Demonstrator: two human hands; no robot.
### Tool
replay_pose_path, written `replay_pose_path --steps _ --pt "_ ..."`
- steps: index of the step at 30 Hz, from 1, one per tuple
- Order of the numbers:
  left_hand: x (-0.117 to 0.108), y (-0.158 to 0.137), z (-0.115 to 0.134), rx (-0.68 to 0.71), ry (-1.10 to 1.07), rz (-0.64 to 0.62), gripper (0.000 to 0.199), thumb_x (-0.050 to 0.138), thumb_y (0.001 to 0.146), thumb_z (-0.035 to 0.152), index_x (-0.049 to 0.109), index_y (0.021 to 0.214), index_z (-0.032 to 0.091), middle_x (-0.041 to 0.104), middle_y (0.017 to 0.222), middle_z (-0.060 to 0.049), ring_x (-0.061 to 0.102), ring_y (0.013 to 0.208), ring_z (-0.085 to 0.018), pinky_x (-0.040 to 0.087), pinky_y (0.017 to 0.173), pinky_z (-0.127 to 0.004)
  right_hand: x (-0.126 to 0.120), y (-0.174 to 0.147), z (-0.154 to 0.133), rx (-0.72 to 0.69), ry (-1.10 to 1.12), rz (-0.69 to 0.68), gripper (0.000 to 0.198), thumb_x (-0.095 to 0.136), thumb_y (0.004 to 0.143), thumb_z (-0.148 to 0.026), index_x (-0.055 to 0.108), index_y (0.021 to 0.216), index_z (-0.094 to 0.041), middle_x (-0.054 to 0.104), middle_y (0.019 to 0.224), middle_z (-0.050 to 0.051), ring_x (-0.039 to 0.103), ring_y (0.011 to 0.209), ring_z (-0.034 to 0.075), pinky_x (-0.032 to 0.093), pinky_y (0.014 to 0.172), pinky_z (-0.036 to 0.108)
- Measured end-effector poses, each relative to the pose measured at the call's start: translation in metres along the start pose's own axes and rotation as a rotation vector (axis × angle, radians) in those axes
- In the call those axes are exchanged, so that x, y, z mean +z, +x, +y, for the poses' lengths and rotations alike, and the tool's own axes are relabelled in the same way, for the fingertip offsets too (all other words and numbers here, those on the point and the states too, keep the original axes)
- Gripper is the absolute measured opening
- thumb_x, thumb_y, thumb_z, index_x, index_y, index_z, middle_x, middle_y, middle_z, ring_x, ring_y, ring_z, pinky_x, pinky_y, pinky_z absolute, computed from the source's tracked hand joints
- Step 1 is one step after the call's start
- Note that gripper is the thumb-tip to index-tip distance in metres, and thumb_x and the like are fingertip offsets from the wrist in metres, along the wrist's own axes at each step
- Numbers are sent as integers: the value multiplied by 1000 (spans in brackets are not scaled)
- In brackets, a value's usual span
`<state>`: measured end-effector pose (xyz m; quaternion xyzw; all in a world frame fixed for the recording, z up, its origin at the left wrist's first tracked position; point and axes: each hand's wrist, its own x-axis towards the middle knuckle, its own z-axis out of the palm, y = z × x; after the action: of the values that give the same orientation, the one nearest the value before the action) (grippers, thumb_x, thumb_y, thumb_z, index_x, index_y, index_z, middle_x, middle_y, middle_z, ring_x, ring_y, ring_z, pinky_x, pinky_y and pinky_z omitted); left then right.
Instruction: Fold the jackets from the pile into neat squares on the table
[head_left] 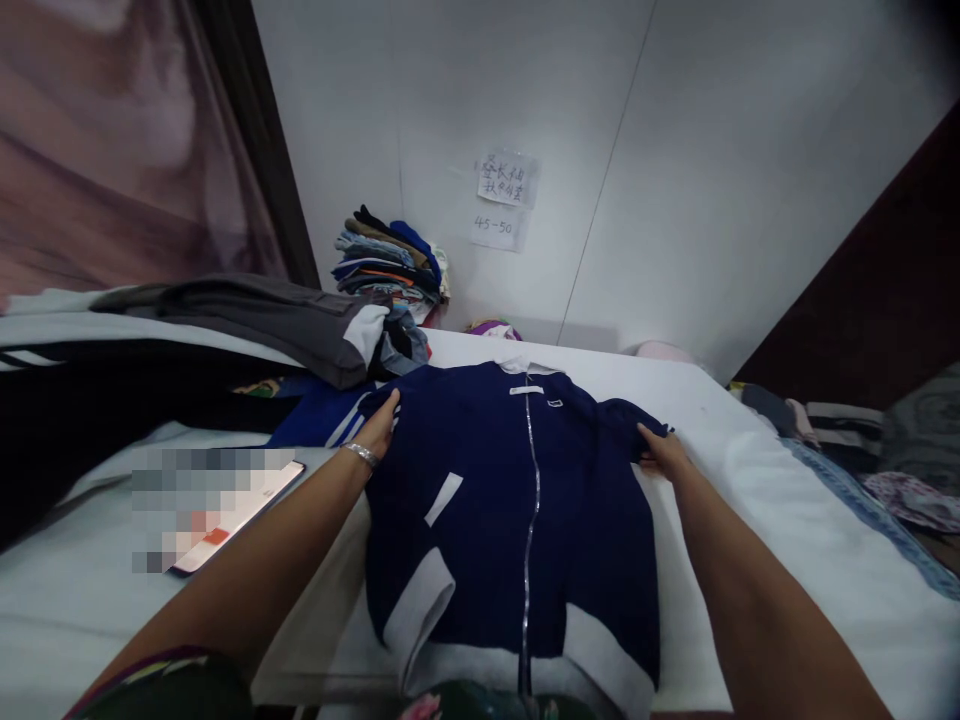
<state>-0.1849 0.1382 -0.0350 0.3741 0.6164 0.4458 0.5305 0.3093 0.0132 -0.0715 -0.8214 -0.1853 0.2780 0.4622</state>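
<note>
A navy zip-up jacket (480,470) lies front up before me, collar away from me, its silver zip closed down the middle. It has a pale collar, cuffs and hem, with the sleeves folded in over the front. My left hand (381,425), a silver bracelet at its wrist, pinches the jacket at the left shoulder edge. At the opposite edge, my right hand (661,448) is closed on the cloth of the other sleeve. Some fingertips of both hands are hidden by fabric.
A phone (247,510) lies left of my forearm. Dark trousers (255,315) and other clothes are heaped at the left. A folded clothes stack (386,260) stands by the wall, under paper notes (506,180). More garments (840,425) lie right of the white table (690,400).
</note>
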Motion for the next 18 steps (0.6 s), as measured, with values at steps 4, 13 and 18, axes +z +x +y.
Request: replay_pose_path --steps 4,13,18 --pt "9 -1 6 110 134 97 28 62 75 45 57 71 17 55 53 0 56 49 -16 43 47 -26 4 11 9 -56 -202 26 52 71 72 -40 54 115 -15 67 78 11 61 47 19 55 44 35" --pt "-12 9 54 388 601 90 29 67 69 33 47 51 20 49 49 -1 54 56 -19 38 53 -27 2 15 25 -189 -359 81 49 60 78 -50 55 113 -17 66 67 4 61 46 18 51 49 28" --pt "-7 6 92 628 1072 95 16 54 81 29 65 84 18 68 83 -9 64 88 -29 46 78 -35 3 16 26 -189 -340 97 51 63 75 -49 54 115 -19 68 73 4 65 56 20 51 57 30"
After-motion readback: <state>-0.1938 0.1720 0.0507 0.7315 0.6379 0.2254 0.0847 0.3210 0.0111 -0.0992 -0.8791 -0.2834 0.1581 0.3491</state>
